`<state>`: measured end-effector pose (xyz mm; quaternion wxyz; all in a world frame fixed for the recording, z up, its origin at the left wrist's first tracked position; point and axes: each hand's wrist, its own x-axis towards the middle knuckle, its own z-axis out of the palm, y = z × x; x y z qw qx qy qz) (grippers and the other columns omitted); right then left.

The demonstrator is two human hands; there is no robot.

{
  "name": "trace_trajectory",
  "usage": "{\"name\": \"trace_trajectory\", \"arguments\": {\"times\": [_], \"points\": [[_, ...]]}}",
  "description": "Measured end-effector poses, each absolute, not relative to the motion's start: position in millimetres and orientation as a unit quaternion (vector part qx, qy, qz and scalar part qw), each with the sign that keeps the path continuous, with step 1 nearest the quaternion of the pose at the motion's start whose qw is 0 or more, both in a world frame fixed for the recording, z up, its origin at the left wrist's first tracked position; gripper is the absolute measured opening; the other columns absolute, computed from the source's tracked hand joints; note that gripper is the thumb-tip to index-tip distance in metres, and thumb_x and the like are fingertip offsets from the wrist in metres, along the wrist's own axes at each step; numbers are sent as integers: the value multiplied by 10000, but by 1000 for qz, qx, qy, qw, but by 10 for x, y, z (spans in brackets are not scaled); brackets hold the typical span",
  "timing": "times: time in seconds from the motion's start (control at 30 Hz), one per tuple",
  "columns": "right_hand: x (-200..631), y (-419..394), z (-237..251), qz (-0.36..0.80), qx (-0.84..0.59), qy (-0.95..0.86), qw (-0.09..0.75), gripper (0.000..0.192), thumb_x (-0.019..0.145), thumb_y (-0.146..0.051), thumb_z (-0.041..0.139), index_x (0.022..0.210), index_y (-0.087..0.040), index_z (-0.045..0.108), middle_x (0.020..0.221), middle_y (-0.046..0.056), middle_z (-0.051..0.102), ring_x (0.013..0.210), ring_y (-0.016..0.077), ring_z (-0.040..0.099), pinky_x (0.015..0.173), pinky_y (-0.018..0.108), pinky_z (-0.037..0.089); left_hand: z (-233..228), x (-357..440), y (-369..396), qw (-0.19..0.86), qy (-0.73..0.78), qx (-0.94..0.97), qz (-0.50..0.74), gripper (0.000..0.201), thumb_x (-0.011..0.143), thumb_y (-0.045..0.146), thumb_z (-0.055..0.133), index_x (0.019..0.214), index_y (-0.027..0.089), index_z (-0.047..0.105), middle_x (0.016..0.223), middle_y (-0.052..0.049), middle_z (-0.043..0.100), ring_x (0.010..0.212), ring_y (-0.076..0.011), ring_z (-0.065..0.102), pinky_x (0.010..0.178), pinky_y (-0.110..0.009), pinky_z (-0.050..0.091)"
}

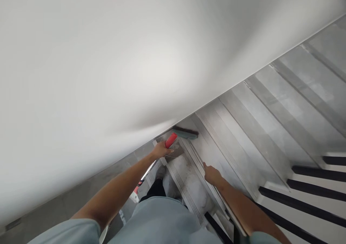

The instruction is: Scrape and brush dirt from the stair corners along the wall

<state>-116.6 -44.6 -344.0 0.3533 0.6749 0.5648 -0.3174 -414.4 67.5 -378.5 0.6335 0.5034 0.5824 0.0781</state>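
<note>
Your left hand (161,150) is closed around the red handle (171,140) of a brush (186,132). The grip sits at the lower end of the handle, and the red part projects up and to the right from your fist. The brush head, a teal block with dark bristles, lies at the inner corner of a step (213,143), against the foot of the white wall (108,63). Whether the bristles press on the tread or only touch it cannot be told from this view.

Your right hand (212,174) is empty. It is extended forward with the fingers loosely open and pointing toward the brush, above the grooved edge of the nearer step (189,186). Whether it touches the step cannot be told. It is near the left hand but apart from it, and it holds nothing.

Both forearms are bare and reach forward from short, pale blue-grey sleeves (78,233). A dark shoe (156,189) shows below, between the arms, on the lower step.

The stairs are grey stone with ribbed nosing strips and rise to the upper right. The nearer tread carries a pale, dusty patch. To the right, black and white bars (310,186) of a railing run beside the stairs. A slim metal piece (148,171) lies beneath your left forearm; its nature is unclear.
</note>
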Motion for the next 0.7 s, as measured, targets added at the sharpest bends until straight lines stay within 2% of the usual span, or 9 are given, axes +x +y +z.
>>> {"name": "trace_trajectory", "arguments": {"times": [0.13, 0.27, 0.4, 0.47, 0.57, 0.7], "points": [[-795, -890, -3197, -364, 669, 539, 359, 780, 856, -50, 445, 1606, -171, 271, 1239, 211, 679, 961, 244, 737, 798, 305, 515, -3757, -4138, 671, 642, 577, 500, 77, 211, 738, 250, 730, 856, 176, 571, 659, 11, 592, 569, -126, 549, 457, -213, 461], [-723, -687, -3258, -347, 727, 508, 307, 728, 880, -65, 437, 1590, -73, 278, 1220, 234, 684, 1073, 245, 709, 850, 285, 513, -3816, -4146, 671, 646, 574, 497, 77, 251, 721, 272, 740, 888, 175, 580, 658, 18, 593, 573, -132, 559, 454, -216, 458], [-1095, -338, -3590, -372, 756, 459, 281, 753, 863, -42, 439, 1586, -9, 230, 1268, 275, 650, 945, 210, 738, 798, 268, 536, -3885, -4153, 651, 638, 581, 500, 78, 274, 717, 308, 738, 907, 176, 590, 650, 16, 614, 533, -140, 555, 452, -239, 442], [-1252, -450, -3663, -399, 733, 471, 286, 789, 818, -12, 466, 1576, 12, 248, 1257, 284, 657, 962, 213, 733, 795, 258, 538, -3873, -4149, 636, 630, 584, 506, 83, 270, 719, 318, 728, 911, 182, 596, 640, 14, 620, 513, -148, 546, 453, -255, 432], [-1272, -946, -3546, -454, 685, 495, 281, 837, 765, -29, 510, 1577, -64, 309, 1204, 223, 697, 953, 216, 728, 728, 234, 536, -3786, -4164, 617, 609, 591, 520, 99, 233, 725, 364, 720, 834, 198, 599, 629, 10, 609, 533, -162, 552, 502, -277, 428], [-1039, -1508, -3230, -475, 687, 481, 267, 861, 786, -69, 462, 1614, -158, 243, 1104, 163, 731, 685, 176, 716, 605, 237, 512, -3609, -4309, 578, 557, 598, 554, 162, 256, 750, 466, 680, 750, 221, 604, 668, -7, 611, 657, -200, 576, 630, -318, 435]]}}
